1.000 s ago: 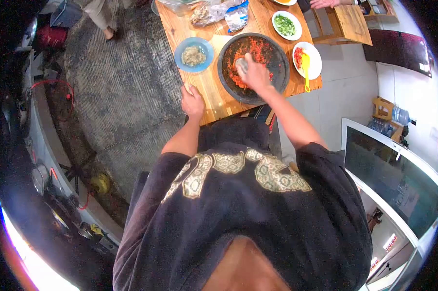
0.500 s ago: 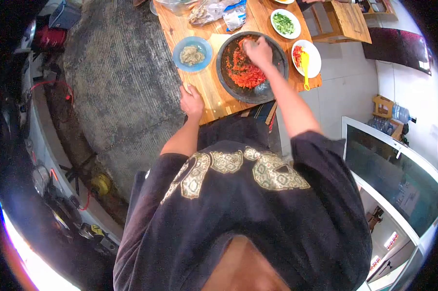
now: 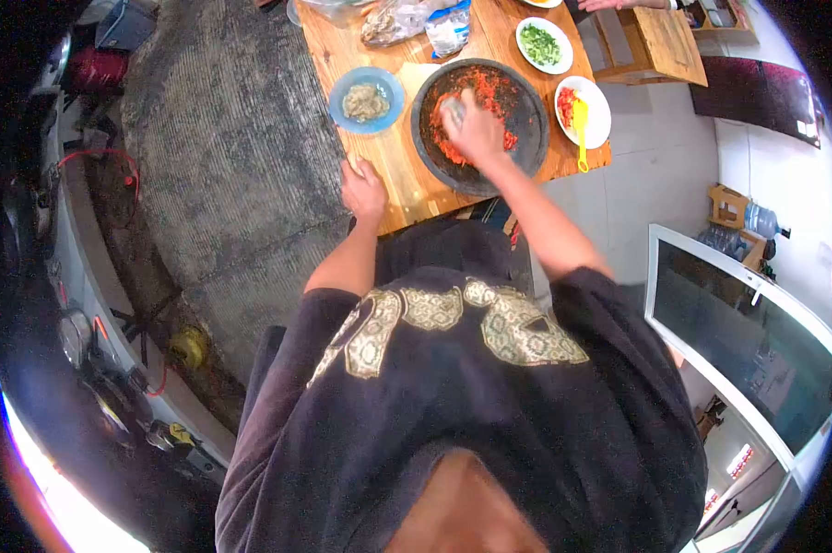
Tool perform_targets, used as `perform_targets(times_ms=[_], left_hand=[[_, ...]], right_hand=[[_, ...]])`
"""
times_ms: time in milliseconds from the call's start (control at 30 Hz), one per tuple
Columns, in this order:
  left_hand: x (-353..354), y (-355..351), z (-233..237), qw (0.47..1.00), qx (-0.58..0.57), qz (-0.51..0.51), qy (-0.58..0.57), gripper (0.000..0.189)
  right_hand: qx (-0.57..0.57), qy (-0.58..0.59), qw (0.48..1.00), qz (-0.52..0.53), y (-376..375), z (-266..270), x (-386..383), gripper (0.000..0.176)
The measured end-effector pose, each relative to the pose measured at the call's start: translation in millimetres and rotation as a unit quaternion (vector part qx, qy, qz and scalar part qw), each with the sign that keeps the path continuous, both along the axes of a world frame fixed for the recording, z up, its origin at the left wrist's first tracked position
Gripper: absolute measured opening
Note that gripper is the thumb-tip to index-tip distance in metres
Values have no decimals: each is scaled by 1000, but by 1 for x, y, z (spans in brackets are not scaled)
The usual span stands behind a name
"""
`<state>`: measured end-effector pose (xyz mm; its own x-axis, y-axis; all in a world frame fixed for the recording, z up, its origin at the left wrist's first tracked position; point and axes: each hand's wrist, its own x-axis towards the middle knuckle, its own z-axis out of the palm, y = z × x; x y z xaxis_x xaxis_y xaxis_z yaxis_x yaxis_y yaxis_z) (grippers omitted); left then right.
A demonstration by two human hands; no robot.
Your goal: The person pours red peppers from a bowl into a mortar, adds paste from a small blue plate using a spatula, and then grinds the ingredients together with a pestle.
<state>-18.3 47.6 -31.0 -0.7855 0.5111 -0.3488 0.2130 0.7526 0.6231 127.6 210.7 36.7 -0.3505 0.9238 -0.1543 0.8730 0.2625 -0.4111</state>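
Note:
A wide dark stone mortar stands near the front edge of the wooden table, with crushed red chili paste spread inside it. My right hand is closed around a greyish stone pestle, low over the paste; motion blurs it a little. At the table's left front edge, my left hand grips the wood. Left of the mortar sits a blue bowl of pale, wet, shrimp-like pieces.
Right of the mortar are a white bowl with red pieces and a yellow spoon, and a bowl of chopped greens. Plastic bags and a blue-white packet lie behind. Another person's hand shows at the top.
My right hand has moved left and nearer to me inside the mortar, shifting the red paste. My left hand stays at the table edge. The other person's hand shows more.

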Motion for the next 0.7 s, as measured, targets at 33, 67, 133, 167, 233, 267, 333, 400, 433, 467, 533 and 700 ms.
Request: perform_targets(times_ms=[33,67,133,167,233,267,333,400,433,467,533,700], left_hand=[[1,-1,-1,1000,0,2,4,54],[1,1,-3,1000,4,5,10,55],[3,-3,-2,1000,-1,8,12,56],[3,-3,0,1000,-3,7,9,57],[-1,4,1,1000,-3,10,13,57],[-1,5,-1,1000,-3,12,14,57],[-1,4,-5,1000,-5,11,10,57],[0,1,-8,1000,-4,2,-1,56],[0,5,-4,1000,2,4,7,55],[2,2,2,1000,3,7,15,54],[0,5,7,999,9,11,29,52],[1,0,-13,999,17,7,43,48]], right_hand=[[22,-1,1000,4,13,2,1,45],[36,-14,998,-42,32,5,-3,45],[1,76,991,-106,43,-10,1,47],[-32,132,982,-133,45,-18,3,46],[2,73,995,-72,-2,2,-8,43],[-44,-4,999,5,-19,20,-11,40],[-8,-8,1000,2,-5,19,-9,40],[25,-6,999,-36,30,6,-2,42],[36,23,996,-74,49,2,-1,43],[17,65,994,-90,50,-5,5,43],[-23,65,993,-91,37,-5,3,43],[8,15,1000,-1,-2,6,5,42]])
